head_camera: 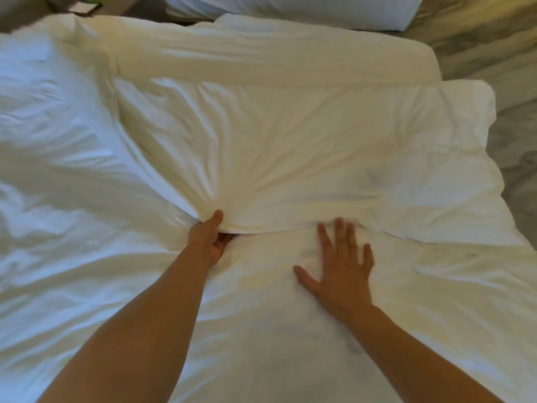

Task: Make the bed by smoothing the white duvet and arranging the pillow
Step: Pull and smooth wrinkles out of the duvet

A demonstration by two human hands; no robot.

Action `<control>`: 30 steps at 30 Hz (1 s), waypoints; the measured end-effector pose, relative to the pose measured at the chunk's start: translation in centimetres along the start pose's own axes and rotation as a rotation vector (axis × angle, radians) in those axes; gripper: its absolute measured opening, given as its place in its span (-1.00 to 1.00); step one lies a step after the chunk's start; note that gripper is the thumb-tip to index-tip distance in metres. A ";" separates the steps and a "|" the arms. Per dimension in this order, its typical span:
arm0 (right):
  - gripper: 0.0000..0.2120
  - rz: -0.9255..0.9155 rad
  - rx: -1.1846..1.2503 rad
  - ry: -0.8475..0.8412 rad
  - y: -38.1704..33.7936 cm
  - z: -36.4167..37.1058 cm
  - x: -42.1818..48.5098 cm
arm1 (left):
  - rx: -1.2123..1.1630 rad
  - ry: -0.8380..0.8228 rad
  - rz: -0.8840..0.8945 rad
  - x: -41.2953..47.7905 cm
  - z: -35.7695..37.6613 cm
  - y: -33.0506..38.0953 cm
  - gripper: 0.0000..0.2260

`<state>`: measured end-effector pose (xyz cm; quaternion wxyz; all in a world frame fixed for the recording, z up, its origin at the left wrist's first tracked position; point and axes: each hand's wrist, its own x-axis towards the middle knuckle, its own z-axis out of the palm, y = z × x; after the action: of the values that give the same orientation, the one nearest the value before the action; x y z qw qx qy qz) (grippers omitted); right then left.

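The white duvet fills most of the view, folded over on itself, with its folded edge running across the middle. My left hand pinches that edge, thumb on top and fingers tucked under the fold; creases fan out from the grip. My right hand lies flat with fingers spread on the lower layer, fingertips touching the fold edge. A white pillow lies at the top, beyond the duvet, partly cut off by the frame.
A marbled grey floor shows along the right side and top right. The duvet's right edge hangs near it. At the top left sits a dark object with a bit of green, blurred.
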<state>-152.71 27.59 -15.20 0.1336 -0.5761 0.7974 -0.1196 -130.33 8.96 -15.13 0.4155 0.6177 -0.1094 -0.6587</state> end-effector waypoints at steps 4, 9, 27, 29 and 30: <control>-0.18 0.019 0.021 0.021 -9.4 1.4 4.1 | -0.074 -0.072 -0.033 -0.2 -0.7 -0.1 -0.63; -0.27 0.179 -0.014 -0.091 -13.2 5.4 8.4 | -0.228 -0.272 -0.143 -0.5 -2.1 0.1 -0.66; -0.24 0.362 -0.173 -0.035 -13.2 9.7 8.6 | 0.948 0.368 0.445 16.4 -4.1 21.5 -0.38; -0.24 0.365 -0.174 -0.039 -13.1 9.8 8.7 | 0.792 0.334 0.472 16.9 -5.2 22.0 -0.59; -0.25 0.362 -0.174 -0.039 -13.0 9.8 8.7 | 0.694 0.302 0.444 16.9 -6.1 22.5 -0.62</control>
<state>-140.35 14.97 -20.50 0.1181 -0.4349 0.8926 -0.0132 -113.77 -14.49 -13.87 0.3262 0.7716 -0.3922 -0.3800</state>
